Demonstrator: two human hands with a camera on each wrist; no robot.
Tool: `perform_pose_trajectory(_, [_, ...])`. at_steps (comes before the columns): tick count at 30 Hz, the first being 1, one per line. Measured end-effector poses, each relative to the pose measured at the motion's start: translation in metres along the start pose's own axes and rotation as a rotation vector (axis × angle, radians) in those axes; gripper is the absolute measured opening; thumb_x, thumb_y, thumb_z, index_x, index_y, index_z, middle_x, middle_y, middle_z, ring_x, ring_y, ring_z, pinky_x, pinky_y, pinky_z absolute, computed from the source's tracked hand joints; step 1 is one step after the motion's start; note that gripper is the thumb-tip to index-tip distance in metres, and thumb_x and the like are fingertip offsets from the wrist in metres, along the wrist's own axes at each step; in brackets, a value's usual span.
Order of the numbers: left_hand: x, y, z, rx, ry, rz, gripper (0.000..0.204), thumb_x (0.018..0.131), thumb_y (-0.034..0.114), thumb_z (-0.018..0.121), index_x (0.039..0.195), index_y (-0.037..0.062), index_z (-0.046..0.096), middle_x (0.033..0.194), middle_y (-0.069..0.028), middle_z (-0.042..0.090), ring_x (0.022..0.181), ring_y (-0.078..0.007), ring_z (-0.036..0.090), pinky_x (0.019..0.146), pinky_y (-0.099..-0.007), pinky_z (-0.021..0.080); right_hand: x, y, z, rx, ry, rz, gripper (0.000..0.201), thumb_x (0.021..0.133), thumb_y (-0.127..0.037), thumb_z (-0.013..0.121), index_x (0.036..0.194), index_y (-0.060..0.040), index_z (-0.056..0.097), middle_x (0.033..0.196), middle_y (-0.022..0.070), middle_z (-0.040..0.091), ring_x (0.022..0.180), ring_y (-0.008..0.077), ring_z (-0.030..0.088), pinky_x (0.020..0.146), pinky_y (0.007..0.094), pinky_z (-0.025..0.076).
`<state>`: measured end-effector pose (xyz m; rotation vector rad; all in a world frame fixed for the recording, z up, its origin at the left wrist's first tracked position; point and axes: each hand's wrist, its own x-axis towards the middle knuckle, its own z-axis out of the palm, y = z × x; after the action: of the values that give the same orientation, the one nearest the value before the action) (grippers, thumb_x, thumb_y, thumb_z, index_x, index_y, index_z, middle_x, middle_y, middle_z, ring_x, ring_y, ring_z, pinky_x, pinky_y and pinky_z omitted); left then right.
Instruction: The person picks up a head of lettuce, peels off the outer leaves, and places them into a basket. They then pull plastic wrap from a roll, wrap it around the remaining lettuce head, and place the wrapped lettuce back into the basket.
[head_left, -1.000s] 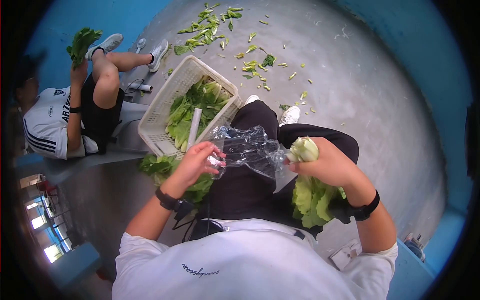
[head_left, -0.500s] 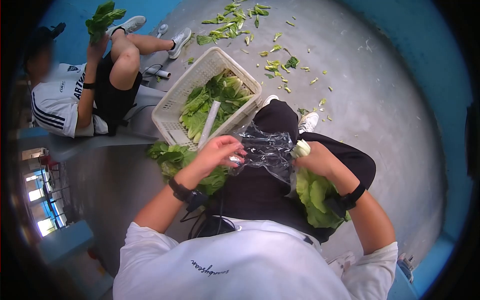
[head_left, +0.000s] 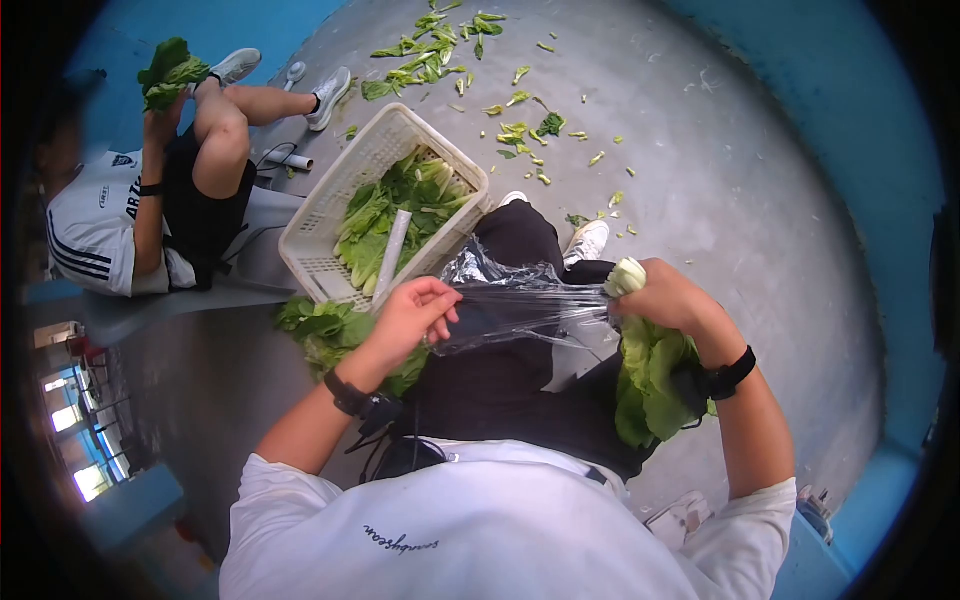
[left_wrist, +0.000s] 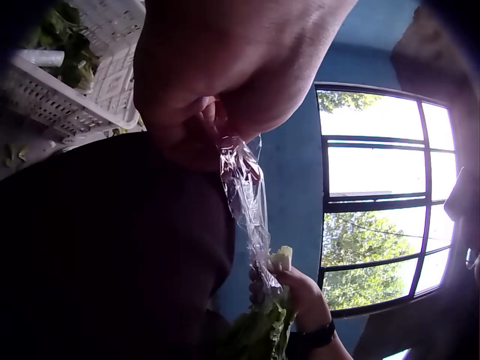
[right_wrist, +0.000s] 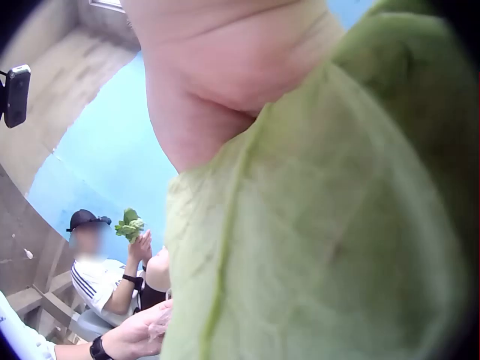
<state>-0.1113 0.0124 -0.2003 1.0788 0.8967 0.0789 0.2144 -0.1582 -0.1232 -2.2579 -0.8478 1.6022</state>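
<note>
Clear plastic film (head_left: pixel 530 310) stretches between the two hands above the dark trousers. The left hand (head_left: pixel 412 318) pinches one end of it, and in the left wrist view the film (left_wrist: pixel 244 180) hangs from the fingers of the left hand (left_wrist: pixel 217 82). Curled round the stem end of a leafy green vegetable (head_left: pixel 650 385), the right hand (head_left: pixel 665 300) has the film's other end at its fingers. The white stem points up and the leaves hang below. A big leaf (right_wrist: pixel 300 225) covers much of the right wrist view, partly hiding the right hand (right_wrist: pixel 225 75).
A white plastic basket (head_left: pixel 300 245) holds greens and a pale roll (head_left: pixel 392 252). More leafy greens (head_left: pixel 330 335) lie beside the left forearm. Leaf scraps (head_left: pixel 515 135) are scattered on the floor. Another person (head_left: pixel 110 225) sits at the left, holding greens.
The hands have moved apart and the film between them, crumpled earlier, is now drawn tighter. The vegetable has shifted right with the right hand.
</note>
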Motion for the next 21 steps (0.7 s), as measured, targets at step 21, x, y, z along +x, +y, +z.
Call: perform_pose_trajectory(21, [-0.022, 0.006, -0.003, 0.008, -0.114, 0.013, 0.037, 0.105, 0.015, 0.052, 0.14, 0.0048, 0.048, 0.114, -0.0166, 0.068, 0.085, -0.0202, 0.074, 0.059, -0.0271, 0.06, -0.089, -0.05, 0.001, 0.73, -0.156, -0.293, 0.024, 0.082, -0.013, 0.078, 0.099, -0.0067, 0.063, 0.087, -0.0016, 0.061, 0.076, 0.0094, 0.06, 0.068, 0.0271, 0.048])
